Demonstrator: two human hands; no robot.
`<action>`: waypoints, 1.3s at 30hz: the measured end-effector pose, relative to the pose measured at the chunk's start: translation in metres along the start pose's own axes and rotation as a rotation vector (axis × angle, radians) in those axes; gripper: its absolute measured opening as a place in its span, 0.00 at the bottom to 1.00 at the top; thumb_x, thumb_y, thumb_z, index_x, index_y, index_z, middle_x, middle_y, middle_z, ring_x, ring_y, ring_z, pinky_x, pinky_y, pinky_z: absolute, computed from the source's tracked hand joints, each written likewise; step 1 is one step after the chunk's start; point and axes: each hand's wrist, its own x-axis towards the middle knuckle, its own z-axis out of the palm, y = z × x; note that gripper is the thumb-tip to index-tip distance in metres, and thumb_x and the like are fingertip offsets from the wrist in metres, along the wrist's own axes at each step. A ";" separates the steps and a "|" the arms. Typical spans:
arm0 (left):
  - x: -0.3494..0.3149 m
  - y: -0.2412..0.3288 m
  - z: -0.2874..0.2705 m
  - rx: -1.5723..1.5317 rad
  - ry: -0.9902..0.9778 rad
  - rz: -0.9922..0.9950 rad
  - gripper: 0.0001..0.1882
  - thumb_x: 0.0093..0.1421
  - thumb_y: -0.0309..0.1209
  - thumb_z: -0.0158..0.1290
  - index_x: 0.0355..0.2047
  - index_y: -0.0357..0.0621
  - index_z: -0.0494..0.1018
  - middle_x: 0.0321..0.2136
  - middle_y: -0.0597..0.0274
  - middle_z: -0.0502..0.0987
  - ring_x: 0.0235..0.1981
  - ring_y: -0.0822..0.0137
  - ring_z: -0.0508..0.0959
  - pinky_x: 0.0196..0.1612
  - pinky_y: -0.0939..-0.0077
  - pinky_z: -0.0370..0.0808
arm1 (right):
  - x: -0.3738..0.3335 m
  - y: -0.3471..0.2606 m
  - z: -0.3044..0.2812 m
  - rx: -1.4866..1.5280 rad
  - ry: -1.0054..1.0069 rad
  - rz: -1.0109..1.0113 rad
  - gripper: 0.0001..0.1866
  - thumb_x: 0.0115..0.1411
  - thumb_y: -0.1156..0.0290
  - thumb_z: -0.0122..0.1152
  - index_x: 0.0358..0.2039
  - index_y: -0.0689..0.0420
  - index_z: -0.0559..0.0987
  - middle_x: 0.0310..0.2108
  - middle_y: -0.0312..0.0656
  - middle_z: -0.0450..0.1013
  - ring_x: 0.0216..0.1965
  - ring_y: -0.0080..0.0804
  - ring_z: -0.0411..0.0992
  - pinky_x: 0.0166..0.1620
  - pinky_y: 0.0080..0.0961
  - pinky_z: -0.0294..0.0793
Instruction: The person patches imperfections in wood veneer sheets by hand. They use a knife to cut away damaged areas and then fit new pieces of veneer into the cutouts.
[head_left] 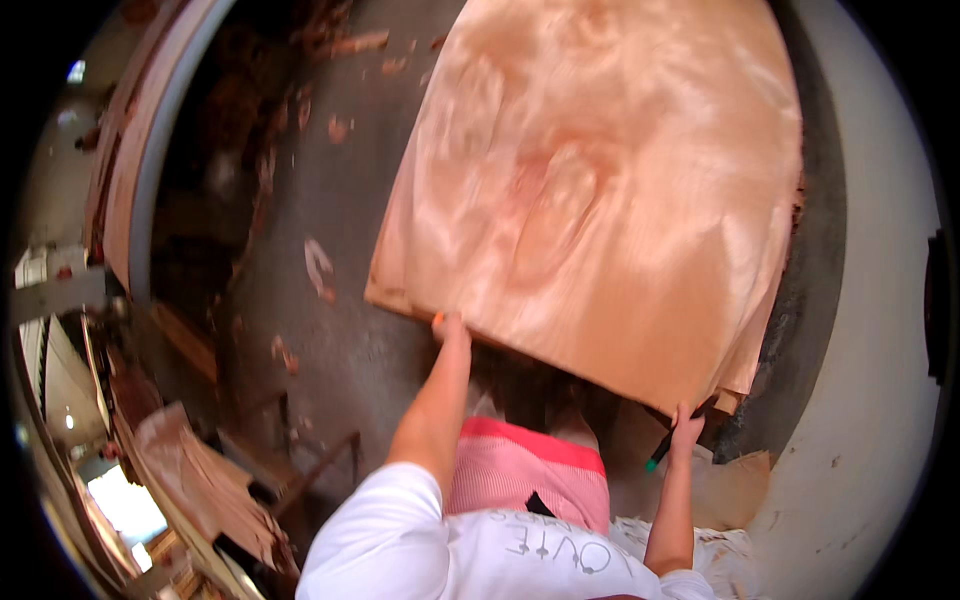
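Note:
A stack of large, thin wood veneer sheets (650,260) lies in front of me, pale orange-brown, wavy, with dark knot figures. Its near edge slants down to the right. My left hand (452,326) is closed on that edge near the left corner, and a small orange spot shows at its fingers. At the near right corner, my right hand (687,425) is closed round a slim dark tool (661,450) with a green end. These fingers also meet the veneer corner; whether they pinch it I cannot tell. The tool's other end is hidden.
Veneer scraps (318,265) litter the grey floor (330,375) on the left. A pale wall (870,400) runs along the right side. Further left stand a metal frame (310,470) and draped veneer sheets (190,470). Crumpled pale sheeting (725,560) lies near my right arm.

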 end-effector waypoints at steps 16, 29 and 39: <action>0.100 -0.063 0.033 -0.052 -0.086 -0.443 0.11 0.57 0.35 0.51 0.39 0.50 0.66 0.29 0.66 0.70 0.31 0.71 0.70 0.35 0.74 0.70 | 0.161 0.092 -0.040 -1.023 0.071 0.117 0.34 0.53 0.52 0.56 0.46 0.73 0.65 0.37 0.59 0.71 0.40 0.51 0.70 0.43 0.34 0.68; 0.174 -0.096 -0.003 0.063 -0.330 -0.338 0.07 0.54 0.34 0.51 0.21 0.51 0.67 0.16 0.67 0.68 0.17 0.72 0.68 0.17 0.79 0.66 | 0.153 0.156 0.006 -1.058 -0.004 -0.179 0.37 0.51 0.50 0.57 0.49 0.70 0.63 0.48 0.60 0.64 0.51 0.52 0.62 0.53 0.34 0.60; 0.162 -0.097 0.018 0.244 -0.211 -0.417 0.07 0.58 0.34 0.50 0.35 0.49 0.70 0.30 0.68 0.72 0.33 0.69 0.76 0.32 0.80 0.75 | 0.178 0.179 0.026 -1.158 0.128 -0.106 0.33 0.50 0.49 0.56 0.49 0.61 0.65 0.37 0.58 0.71 0.40 0.54 0.69 0.41 0.39 0.68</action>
